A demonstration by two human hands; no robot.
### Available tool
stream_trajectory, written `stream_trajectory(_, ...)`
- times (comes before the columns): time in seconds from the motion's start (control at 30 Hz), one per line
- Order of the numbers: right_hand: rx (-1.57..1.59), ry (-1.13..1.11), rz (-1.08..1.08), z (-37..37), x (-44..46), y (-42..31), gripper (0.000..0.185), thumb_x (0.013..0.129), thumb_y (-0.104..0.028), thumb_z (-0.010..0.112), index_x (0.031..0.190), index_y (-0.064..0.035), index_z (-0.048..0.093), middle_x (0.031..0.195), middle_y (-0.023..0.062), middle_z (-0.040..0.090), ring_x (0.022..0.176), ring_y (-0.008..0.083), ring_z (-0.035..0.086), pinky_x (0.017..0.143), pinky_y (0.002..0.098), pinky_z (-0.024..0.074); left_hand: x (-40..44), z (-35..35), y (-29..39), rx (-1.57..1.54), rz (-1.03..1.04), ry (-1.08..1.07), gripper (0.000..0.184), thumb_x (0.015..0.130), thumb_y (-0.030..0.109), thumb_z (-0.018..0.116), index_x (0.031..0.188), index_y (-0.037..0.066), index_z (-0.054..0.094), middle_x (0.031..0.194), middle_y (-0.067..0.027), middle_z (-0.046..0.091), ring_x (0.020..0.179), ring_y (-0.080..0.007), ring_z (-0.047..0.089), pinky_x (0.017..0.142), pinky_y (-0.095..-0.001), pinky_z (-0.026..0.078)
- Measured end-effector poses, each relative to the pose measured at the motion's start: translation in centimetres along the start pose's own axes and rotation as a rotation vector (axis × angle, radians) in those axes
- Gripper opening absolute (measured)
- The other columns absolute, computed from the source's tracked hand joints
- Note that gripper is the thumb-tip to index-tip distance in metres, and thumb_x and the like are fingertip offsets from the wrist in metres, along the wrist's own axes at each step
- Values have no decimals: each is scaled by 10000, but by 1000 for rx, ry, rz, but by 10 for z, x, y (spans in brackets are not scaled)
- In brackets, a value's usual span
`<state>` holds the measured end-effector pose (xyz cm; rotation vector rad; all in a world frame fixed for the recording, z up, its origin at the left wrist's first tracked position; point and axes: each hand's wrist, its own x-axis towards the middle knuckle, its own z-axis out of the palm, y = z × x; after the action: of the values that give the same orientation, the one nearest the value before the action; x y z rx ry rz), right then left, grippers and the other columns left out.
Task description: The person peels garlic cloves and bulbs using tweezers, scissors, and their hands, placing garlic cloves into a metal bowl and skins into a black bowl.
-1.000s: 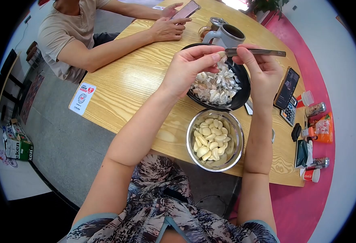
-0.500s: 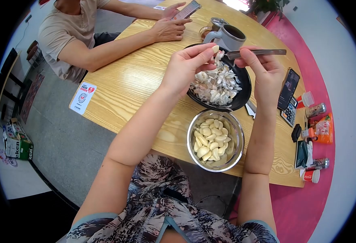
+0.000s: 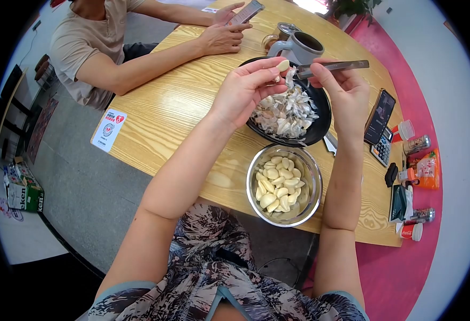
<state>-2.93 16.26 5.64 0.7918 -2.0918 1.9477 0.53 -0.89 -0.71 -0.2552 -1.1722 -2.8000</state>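
Observation:
Over the black pan, my left hand (image 3: 247, 90) pinches a peeled garlic clove (image 3: 283, 66) between thumb and fingertips. My right hand (image 3: 344, 88) is closed on a slim grey metal tool (image 3: 347, 65); its exact kind is unclear. The tool's left end is close to the clove. Below both hands, the black pan (image 3: 325, 115) holds a heap of papery garlic skins (image 3: 290, 115). Nearer to me stands a shiny steel bowl (image 3: 315, 200) with many peeled garlic cloves (image 3: 278, 184) inside.
A grey mug (image 3: 304, 51) and a glass jar (image 3: 287, 30) stand behind the pan. To the right lie a phone (image 3: 380, 119), a calculator (image 3: 380, 151) and a knife blade (image 3: 330, 143). Across the wooden table (image 3: 176, 117), another person (image 3: 93, 56) holds a phone (image 3: 244, 13).
The tool and my right hand have shifted slightly left, and the tool is tilted a little more. More of the clove shows in my left fingertips. The bowl and pan stay put.

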Motion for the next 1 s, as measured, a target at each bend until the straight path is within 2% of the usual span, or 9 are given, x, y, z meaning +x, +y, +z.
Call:
stream_trajectory(0.43, -111, 42, -15, -18, 6, 2, 152, 821, -99, 699, 914, 18, 672, 785, 64, 678, 688, 96, 624, 647, 222, 495, -1, 3, -1, 124, 44, -2, 298, 897, 73, 576, 1176, -31, 590, 1003, -92, 644, 849, -128, 631, 807, -262, 535)
stream_trajectory(0.5, -352, -278, 243, -24, 12, 18, 183, 798, -124, 706, 920, 8, 675, 778, 61, 678, 695, 107, 619, 649, 246, 484, -1, 1, -3, 139, 48, 12, 289, 898, 78, 580, 1166, -28, 598, 994, -82, 643, 847, -124, 629, 803, -262, 533)
stream_trajectory(0.57, -471, -441, 244, -21, 11, 44, 177, 769, -128, 706, 887, 2, 684, 778, 73, 682, 720, 135, 622, 668, 282, 477, 1, -1, -3, 149, 65, -4, 280, 896, 84, 590, 1155, -21, 609, 983, -65, 640, 844, -118, 623, 802, -263, 533)
stream_trajectory(0.63, -610, -611, 362, -20, 12, 45, 193, 797, -80, 698, 966, 7, 661, 798, 52, 668, 754, 110, 611, 717, 256, 476, 1, -2, -4, 156, 58, -9, 281, 896, 88, 592, 1156, -18, 610, 981, -59, 641, 849, -117, 619, 806, -269, 532)
stream_trajectory(0.67, -609, -609, 365, -23, 13, 50, 193, 797, -80, 698, 966, 7, 661, 798, 52, 668, 754, 110, 611, 717, 256, 476, 2, -1, -4, 165, 62, -10, 277, 893, 90, 597, 1147, -19, 615, 970, -56, 642, 838, -117, 620, 801, -270, 534)
stream_trajectory(0.73, -458, -387, 210, -26, 14, 55, 209, 760, -158, 728, 891, 0, 689, 779, 74, 680, 745, 139, 626, 701, 281, 479, 1, 0, -4, 173, 67, -8, 273, 890, 93, 601, 1138, -19, 620, 959, -52, 643, 827, -117, 621, 797, -272, 536)
stream_trajectory(0.83, -383, -194, 163, -34, 15, 30, 241, 768, -176, 730, 926, -1, 686, 793, 74, 683, 757, 136, 628, 714, 278, 477, -4, 6, -1, 269, 57, 3, 255, 883, 76, 594, 1117, -15, 636, 917, -46, 649, 799, -117, 623, 773, -266, 533)
stream_trajectory(0.97, -437, -188, 111, -46, 19, 34, 251, 786, -181, 716, 959, -3, 681, 829, 82, 688, 772, 127, 627, 717, 266, 472, -14, 15, 3, 525, 35, -361, 255, 869, 27, 565, 1105, -5, 656, 867, -39, 659, 761, -97, 605, 716, -230, 497)
stream_trajectory(1.0, -388, -190, 92, -47, 21, 40, 236, 789, -176, 711, 946, -2, 682, 822, 79, 687, 766, 123, 622, 713, 266, 471, -20, 19, 3, 564, -47, -516, 268, 864, 20, 571, 1118, -2, 653, 868, -40, 661, 764, -90, 601, 714, -227, 494)
